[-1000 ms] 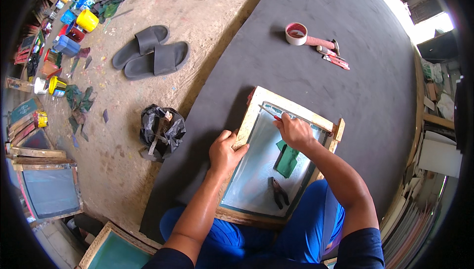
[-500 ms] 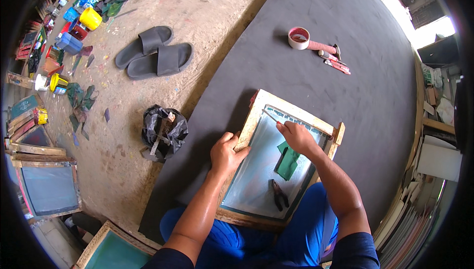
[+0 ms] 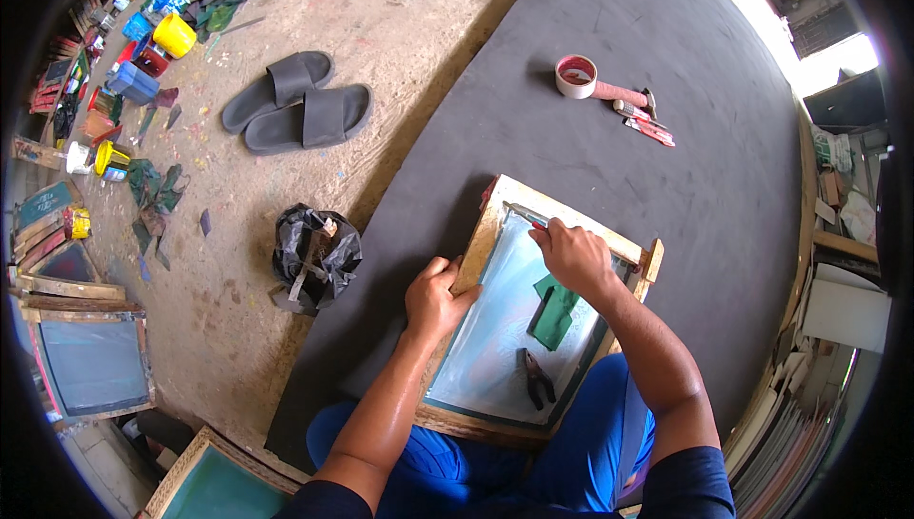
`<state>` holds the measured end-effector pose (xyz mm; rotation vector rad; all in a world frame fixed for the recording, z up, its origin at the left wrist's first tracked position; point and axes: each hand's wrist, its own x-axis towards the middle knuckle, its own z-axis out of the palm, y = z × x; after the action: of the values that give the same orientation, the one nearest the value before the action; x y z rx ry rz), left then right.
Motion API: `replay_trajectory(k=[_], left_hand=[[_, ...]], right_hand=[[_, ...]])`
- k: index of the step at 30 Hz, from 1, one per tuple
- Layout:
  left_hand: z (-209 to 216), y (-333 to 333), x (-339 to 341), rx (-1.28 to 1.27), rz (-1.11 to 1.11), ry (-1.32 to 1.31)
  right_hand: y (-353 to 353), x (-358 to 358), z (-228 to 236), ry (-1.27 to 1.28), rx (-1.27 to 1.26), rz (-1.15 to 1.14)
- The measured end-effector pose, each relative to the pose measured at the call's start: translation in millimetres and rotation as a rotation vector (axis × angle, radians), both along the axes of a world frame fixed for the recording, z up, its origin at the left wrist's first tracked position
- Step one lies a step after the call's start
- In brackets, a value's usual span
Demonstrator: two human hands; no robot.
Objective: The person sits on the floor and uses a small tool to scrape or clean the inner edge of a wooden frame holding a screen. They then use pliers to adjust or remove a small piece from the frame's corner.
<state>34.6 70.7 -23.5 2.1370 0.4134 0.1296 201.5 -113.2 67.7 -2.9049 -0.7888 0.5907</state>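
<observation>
A wooden screen frame (image 3: 533, 199) with pale stretched mesh (image 3: 486, 338) is propped across my lap and the dark mat. My left hand (image 3: 439, 297) grips its left side rail, thumb on the upper face. In my right hand (image 3: 577, 258) is a screwdriver with a red handle and metal shaft (image 3: 524, 213). Its tip lies against the inner far-left corner, where the mesh meets the wood. My fingers cover most of the handle. On the mesh rest a folded green piece of cloth (image 3: 555, 317) and dark-handled pliers (image 3: 537, 381).
Beyond the frame, a tape roll (image 3: 576, 76), a hammer (image 3: 624, 93) and a red utility knife (image 3: 650, 129) lie on the black mat (image 3: 724, 205). To the left are a black plastic bag (image 3: 317, 257), grey slides (image 3: 309, 105), paint tubs (image 3: 174, 35) and other screens (image 3: 93, 362).
My right hand has shifted slightly up and right, and the screwdriver now lies flatter along the far inner edge. My left hand keeps its hold on the frame.
</observation>
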Motion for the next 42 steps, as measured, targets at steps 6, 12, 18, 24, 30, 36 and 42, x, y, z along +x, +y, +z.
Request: replay_trajectory(k=[6,12,18,24,30,36,42], left_hand=[[-1.2,0.6,-1.4,0.007,-0.005,0.001],[-4.5,0.6,0.0,0.036,-0.020,-0.024],[2.9,-0.5,2.2,0.009,0.000,0.004],[4.5,0.7,1.7,0.004,-0.003,-0.038],[1.8,-0.5,2.2,-0.014,0.006,-0.057],[3.2,0.6,2.1,0.027,-0.008,-0.028],[3.0,1.1,1.2,-0.016,-0.012,-0.030]], right_hand=[[15.1,-1.5,10.7,0.011,-0.188,0.047],[10.8,9.6,1.7,0.227,-0.138,-0.016],[3.5,7.7,-19.9,0.300,0.059,-0.081],[-4.0,3.9,-23.6,0.199,-0.006,-0.079],[-21.9,10.2,-57.3,0.265,0.244,-0.109],[-16.2,6.2,-46.4,0.033,0.109,0.019],[-11.4,25.0,-56.7,0.581,0.312,-0.285]])
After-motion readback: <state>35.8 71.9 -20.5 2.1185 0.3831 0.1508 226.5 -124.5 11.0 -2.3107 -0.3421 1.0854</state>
